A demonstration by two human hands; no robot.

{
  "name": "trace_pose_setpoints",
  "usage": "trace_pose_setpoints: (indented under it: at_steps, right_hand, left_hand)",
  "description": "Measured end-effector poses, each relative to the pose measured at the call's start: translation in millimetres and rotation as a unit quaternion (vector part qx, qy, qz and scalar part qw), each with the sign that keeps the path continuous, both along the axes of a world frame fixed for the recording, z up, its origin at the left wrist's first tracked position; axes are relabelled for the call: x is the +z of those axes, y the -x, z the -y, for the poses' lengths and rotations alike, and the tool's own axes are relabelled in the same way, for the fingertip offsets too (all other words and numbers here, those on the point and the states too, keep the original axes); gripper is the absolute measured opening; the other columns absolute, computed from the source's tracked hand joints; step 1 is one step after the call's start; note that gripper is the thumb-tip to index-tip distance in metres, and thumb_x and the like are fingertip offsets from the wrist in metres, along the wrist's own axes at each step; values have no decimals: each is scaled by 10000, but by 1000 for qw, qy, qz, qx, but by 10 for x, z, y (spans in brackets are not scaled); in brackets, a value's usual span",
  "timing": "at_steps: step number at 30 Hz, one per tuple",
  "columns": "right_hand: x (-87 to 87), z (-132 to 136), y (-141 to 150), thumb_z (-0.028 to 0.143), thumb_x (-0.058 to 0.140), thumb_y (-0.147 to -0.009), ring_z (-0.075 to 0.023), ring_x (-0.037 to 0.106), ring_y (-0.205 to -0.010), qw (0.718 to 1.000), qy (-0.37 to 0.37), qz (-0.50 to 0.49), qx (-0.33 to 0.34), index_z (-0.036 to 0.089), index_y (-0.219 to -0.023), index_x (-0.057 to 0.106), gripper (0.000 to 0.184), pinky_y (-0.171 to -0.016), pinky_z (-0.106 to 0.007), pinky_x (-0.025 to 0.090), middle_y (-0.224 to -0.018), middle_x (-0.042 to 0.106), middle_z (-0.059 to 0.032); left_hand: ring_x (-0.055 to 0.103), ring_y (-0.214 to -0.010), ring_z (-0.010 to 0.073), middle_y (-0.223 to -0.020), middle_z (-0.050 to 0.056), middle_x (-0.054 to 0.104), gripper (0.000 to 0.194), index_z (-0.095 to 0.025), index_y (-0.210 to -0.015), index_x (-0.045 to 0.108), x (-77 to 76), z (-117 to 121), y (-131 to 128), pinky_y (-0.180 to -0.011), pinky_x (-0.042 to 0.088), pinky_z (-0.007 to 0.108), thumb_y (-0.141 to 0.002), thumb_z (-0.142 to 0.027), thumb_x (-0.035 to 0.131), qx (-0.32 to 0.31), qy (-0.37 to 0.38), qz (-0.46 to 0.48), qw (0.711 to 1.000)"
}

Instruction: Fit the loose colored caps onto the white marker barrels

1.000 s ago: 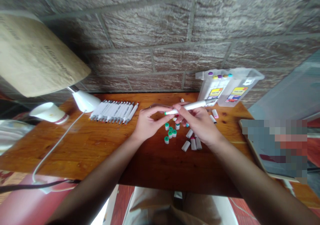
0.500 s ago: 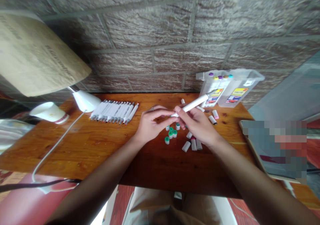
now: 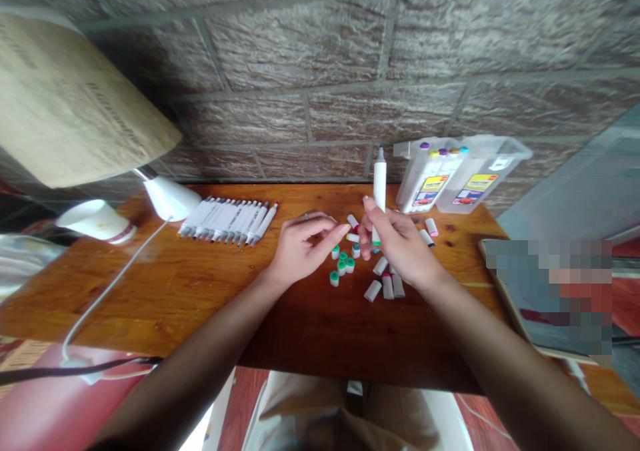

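My right hand [image 3: 400,241] grips a white marker [image 3: 380,177], held nearly upright. Its uncapped grey tip points up and its green end shows below the fingers. To the left, my left hand [image 3: 305,247] hovers over the table, apart from the marker, with thumb stretched out and fingers loosely curved; I see nothing in it. Between and below the hands stand several white caps with green tops [image 3: 343,264]. More loose caps [image 3: 387,287], white and some with pink, lie beneath my right hand, partly hidden by it.
A row of uncapped markers [image 3: 227,221] lies on the wooden table [image 3: 200,291] at left, near a lamp [image 3: 167,201] and a paper cup [image 3: 97,222]. Clear plastic cases [image 3: 470,171], one with several markers, stand at back right. A tablet-like device [image 3: 520,291] lies at right.
The marker has swung from slanting rightwards to nearly upright in my right hand. Its lower end has come away from my left fingers, which have parted a little.
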State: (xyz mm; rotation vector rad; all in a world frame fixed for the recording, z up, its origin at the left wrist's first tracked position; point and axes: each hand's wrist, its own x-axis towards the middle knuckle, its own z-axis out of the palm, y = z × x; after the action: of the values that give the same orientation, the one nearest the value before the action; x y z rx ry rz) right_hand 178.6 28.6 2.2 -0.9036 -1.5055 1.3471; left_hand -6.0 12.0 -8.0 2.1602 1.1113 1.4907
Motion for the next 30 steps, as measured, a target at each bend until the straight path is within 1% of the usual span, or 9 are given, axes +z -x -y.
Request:
trace_pose_setpoints:
  at_steps: [3, 6, 10, 13, 16, 20, 25, 28, 30]
  right_hand:
    - [-10, -8, 18, 673, 607, -890, -92, 445, -427, 999, 20, -37, 12, 217, -757, 559, 477, -446, -237, 360, -527, 507, 55]
    - [-5, -13, 43, 622, 695, -853, -67, 315, -405, 993, 62, -101, 8, 242, -1006, 603, 420, -395, -206, 234, -544, 386, 107]
    - [23, -5, 59, 624, 630, -902, -69, 283, -414, 986, 61, -147, -47, 293, -1180, 580, 435, -391, -195, 203, -568, 331, 110]
    - [40, -9, 49, 625, 586, -929, -73, 262, -409, 981, 37, -169, -83, 295, -1160, 598, 402, -386, -200, 205, -554, 311, 108]
    - [45, -25, 37, 596, 664, -883, -64, 270, -415, 981, 48, -168, -85, 250, -1063, 642, 390, -384, -207, 207, -562, 352, 98]
    - [28, -30, 36, 550, 716, -851, -53, 314, -429, 985, 72, -153, -39, 221, -1047, 646, 389, -394, -205, 215, -612, 438, 83]
    - [0, 7, 39, 542, 645, -924, -58, 280, -405, 986, 59, -151, 25, 259, -1166, 616, 374, -396, -195, 189, -561, 361, 107]
    - [1, 21, 41, 599, 570, -956, -59, 255, -403, 986, 41, -158, 15, 234, -1118, 682, 415, -397, -205, 193, -532, 310, 101]
    - [14, 19, 44, 595, 623, -926, -49, 251, -409, 982, 60, -179, 1, 220, -1042, 712, 402, -397, -206, 188, -547, 352, 90]
  left_hand:
    - [633, -638, 148, -673, 38, 700, 298, -191, -665, 682, 0, -3, 0, -654, 483, 282, -921, -343, 666, 5, 5, 1, 1000]
    - [642, -646, 148, -681, 37, 706, 282, -189, -673, 685, -8, -4, 0, -661, 484, 279, -918, -327, 671, 4, 0, 0, 1000]
    - [636, -645, 147, -680, 34, 704, 268, -192, -673, 688, -11, 0, -4, -657, 478, 281, -910, -316, 681, 3, -2, 3, 1000]
    - [631, -632, 144, -671, 31, 701, 280, -193, -663, 686, -15, 1, -9, -643, 474, 279, -910, -324, 680, 10, 4, 4, 1000]
    - [640, -637, 145, -678, 34, 707, 270, -187, -666, 687, -29, -5, -8, -647, 478, 277, -909, -305, 682, 5, -3, -1, 1000]
    - [639, -633, 138, -680, 35, 702, 247, -176, -681, 679, -47, -20, 2, -639, 481, 268, -912, -263, 678, -1, -26, -15, 1000]
    - [623, -616, 123, -664, 29, 686, 239, -161, -680, 663, -58, -31, 10, -624, 475, 253, -910, -223, 682, -2, -48, -22, 999]
    - [629, -631, 124, -679, 30, 691, 222, -162, -689, 660, -65, -30, 11, -634, 481, 252, -904, -207, 688, -8, -52, -22, 998]
    - [627, -624, 123, -670, 29, 687, 224, -161, -683, 654, -68, -30, 10, -627, 479, 249, -901, -200, 691, -8, -54, -20, 998]
